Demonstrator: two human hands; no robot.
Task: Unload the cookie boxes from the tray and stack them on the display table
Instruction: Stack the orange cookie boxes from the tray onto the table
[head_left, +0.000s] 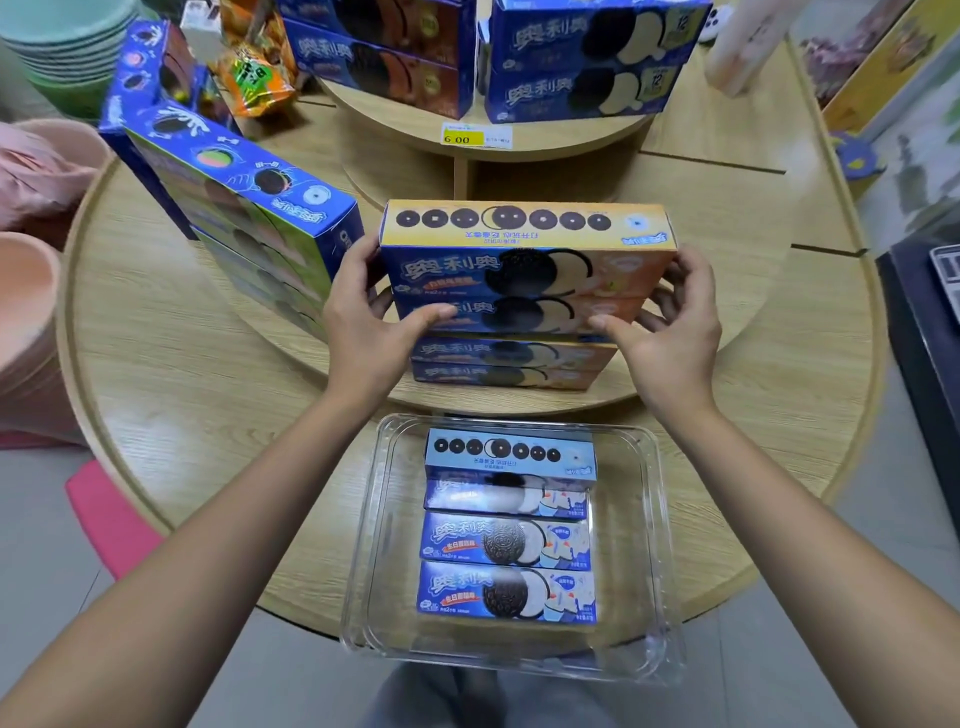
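Two orange-topped cookie boxes (527, 270) were held as a pair, one on top of the other, clamped endwise between both hands. Left hand (371, 317) was closed on the left short end, thumb laid across the front face of the lower box; right hand (670, 322) was closed on the right short end, thumb likewise on the front. Fingers were mostly hidden behind the ends, so depth of wrap could not be told.

Long axis of the held pair ran left-right, parallel to the two matching boxes (511, 364) already stacked on the raised tier of the worktop (171, 332). The pair sat directly above that stack, and seemingly in contact or just off it; the seam was hidden by the thumbs. Judged: the move ahead turns on squaring edges with the stack below, then release.

Clear tray (631, 561) lay nearer the body, on the worktop's front edge. Light-blue boxes (506, 540) were left in it, long axes also left-right, centred between both arms; neither hand was closer. Unloading judged partly done.
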